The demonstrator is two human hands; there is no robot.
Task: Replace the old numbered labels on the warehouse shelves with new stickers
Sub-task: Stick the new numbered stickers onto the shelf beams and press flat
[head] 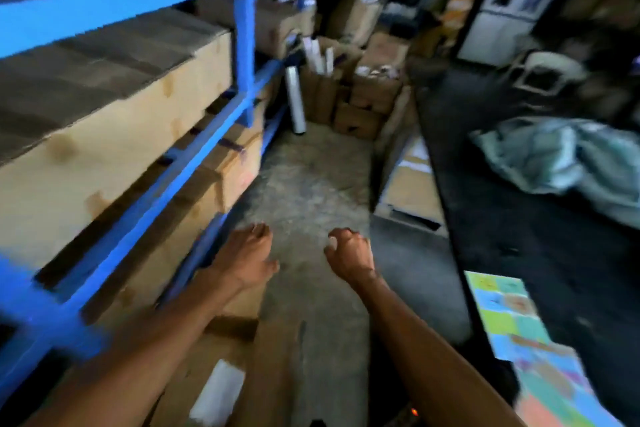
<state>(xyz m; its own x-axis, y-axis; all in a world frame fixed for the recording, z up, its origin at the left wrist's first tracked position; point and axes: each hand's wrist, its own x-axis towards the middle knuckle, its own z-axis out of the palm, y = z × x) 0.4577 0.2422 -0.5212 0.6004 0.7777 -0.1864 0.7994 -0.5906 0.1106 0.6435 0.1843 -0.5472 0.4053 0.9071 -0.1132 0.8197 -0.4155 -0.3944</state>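
Forearms: both reach fwd from bottom edge, bare, over the floor of the aisle.
Left hand: near the low blue shelf, not touching it as far as I see. Fingers bent loosely, seem to hold nothing; blur makes it not sure.
Right hand: well apart from the shelf, over the floor. Fingers curled tight like a fist. Smth small and pale shows at the thumb side, maybe a peeled label or sticker; cannot tell what it is.
Sticker sheet: coloured squares, lies on the dark table at right, near the right elbow. Prob. the new stickers.
Old labels: none readable on the shelf beams; picture is blurred by head motion.
Boxes: cardboard, fill the shelf levels at left; more boxes and a wrap roll stand at the aisle end.
Bag: grey-green, crumpled, on the table far right.
Step in hand (my guess): between labels, moving to next spot on the shelf.
How to do well: hold head steady first, find the old number on the beam, peel it fully from one corner, then press new sticker flat on same place, rub from middle to edges, w/o wrinkles.
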